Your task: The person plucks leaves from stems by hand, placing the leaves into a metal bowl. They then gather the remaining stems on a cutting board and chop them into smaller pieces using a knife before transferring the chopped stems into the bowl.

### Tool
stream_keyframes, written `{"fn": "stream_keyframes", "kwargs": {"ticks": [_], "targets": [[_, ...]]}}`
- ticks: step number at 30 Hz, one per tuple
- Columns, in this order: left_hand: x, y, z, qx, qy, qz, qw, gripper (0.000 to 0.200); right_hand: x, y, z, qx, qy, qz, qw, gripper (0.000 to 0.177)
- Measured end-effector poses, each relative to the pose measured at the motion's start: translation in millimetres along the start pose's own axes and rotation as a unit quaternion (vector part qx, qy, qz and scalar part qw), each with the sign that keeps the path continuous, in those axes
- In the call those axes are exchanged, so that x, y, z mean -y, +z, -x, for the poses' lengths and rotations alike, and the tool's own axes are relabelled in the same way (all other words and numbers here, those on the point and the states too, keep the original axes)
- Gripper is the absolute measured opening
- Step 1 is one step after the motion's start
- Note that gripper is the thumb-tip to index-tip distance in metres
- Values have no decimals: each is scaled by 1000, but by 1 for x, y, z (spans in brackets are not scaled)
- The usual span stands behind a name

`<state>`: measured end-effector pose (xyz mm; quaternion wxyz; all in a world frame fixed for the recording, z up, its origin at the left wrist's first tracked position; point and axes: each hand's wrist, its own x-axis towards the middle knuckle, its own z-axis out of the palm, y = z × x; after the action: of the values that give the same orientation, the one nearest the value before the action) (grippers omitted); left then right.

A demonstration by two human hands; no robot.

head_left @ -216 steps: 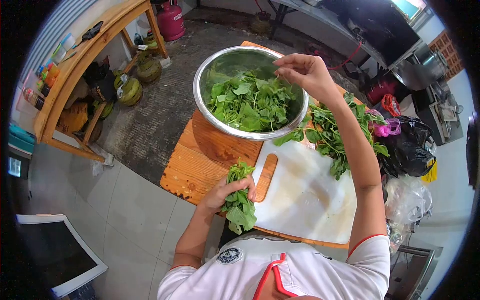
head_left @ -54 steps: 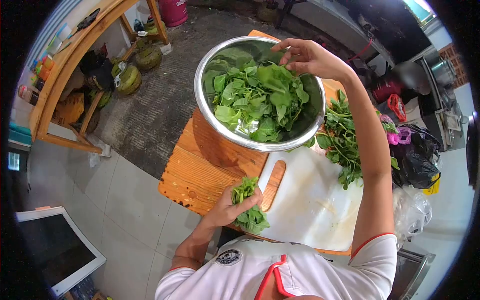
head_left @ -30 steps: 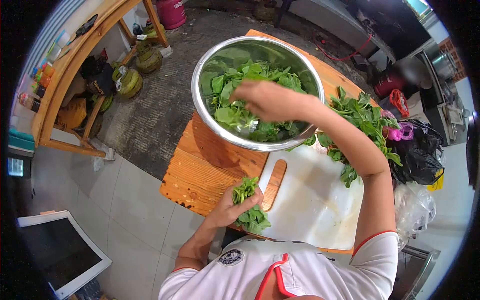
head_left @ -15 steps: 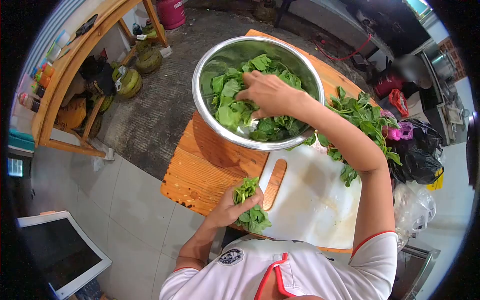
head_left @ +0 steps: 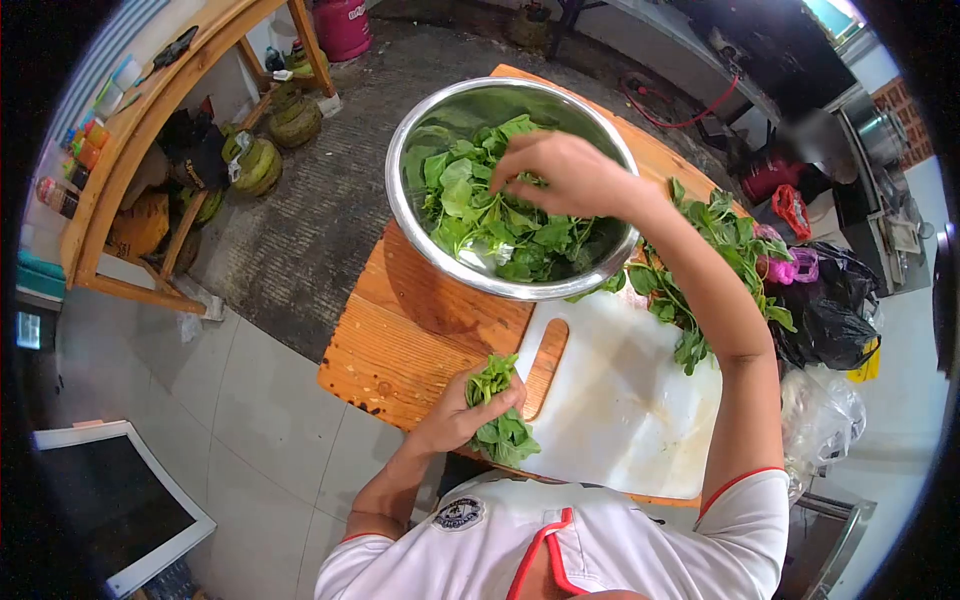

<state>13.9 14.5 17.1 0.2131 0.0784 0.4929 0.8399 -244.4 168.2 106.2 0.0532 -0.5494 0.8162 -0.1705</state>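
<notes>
My left hand (head_left: 468, 410) is wrapped round a bunch of leafy greens (head_left: 505, 440), close in front of my shirt at the near edge of the table. Cut stems stick up above the fist and leaves hang below it. My right hand (head_left: 565, 175) is over a large steel bowl (head_left: 412, 235), fingers bent down and apart above the loose green leaves (head_left: 470, 190) in it. No leaf shows clearly in its grasp. Beside the bowl lies a white cutting board (head_left: 630, 400) with a handle slot and wet marks.
More leafy greens (head_left: 730, 240) lie at the table's right side, partly behind my right forearm. Beyond them are a black plastic bag (head_left: 840, 310) and a clear bag (head_left: 825, 410). A wooden shelf (head_left: 95, 220) and green gas cylinders (head_left: 258, 165) stand left.
My right hand has shifted slightly right and up over the bowl, and its fingers have bent more downward. Some leaves in the bowl have moved. My left hand keeps its bunch in place.
</notes>
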Motion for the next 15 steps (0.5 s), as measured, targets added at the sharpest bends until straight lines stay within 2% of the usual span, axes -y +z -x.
{"fn": "stream_keyframes", "kwargs": {"ticks": [3, 6, 12, 15], "targets": [[3, -3, 0, -2, 5, -19, 1000, 20, 1, 22, -8, 60, 41, 81, 994, 16], [9, -4, -1, -6, 26, -15, 1000, 25, -9, 27, -8, 41, 42, 123, 991, 18], [8, -3, -2, -12, 30, -6, 999, 24, -7, 18, -2, 57, 67, 78, 993, 17], [9, -4, -2, -15, 42, -16, 999, 22, -10, 23, 0, 32, 46, 96, 994, 17]]}}
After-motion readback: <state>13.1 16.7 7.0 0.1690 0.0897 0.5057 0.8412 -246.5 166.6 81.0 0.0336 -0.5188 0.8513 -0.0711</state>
